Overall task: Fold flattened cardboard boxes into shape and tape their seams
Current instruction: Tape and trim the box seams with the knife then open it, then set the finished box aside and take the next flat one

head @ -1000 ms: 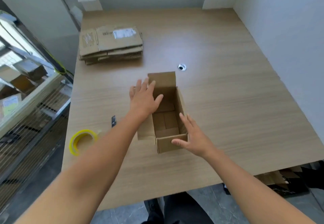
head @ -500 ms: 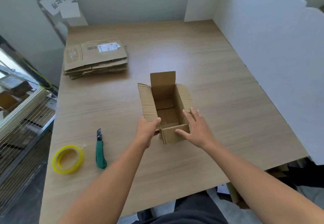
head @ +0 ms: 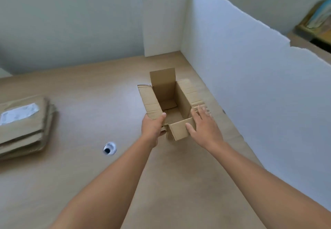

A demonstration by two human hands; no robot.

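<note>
Light, bendy box (head: 170, 103), likely best held at corners: left hand (head: 152, 128) pinches a flap (head: 150, 101), right hand (head: 204, 126) presses flat-fingered

Single head view, looking forward-down, close over table (head: 75, 184) corner.

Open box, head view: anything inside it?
Only its own folded bottom flaps show inside the box; no loose item visible. The upright near flap hides the floor's nearest strip. Left hand grips the left flap; right hand rests on the near flap.
</note>
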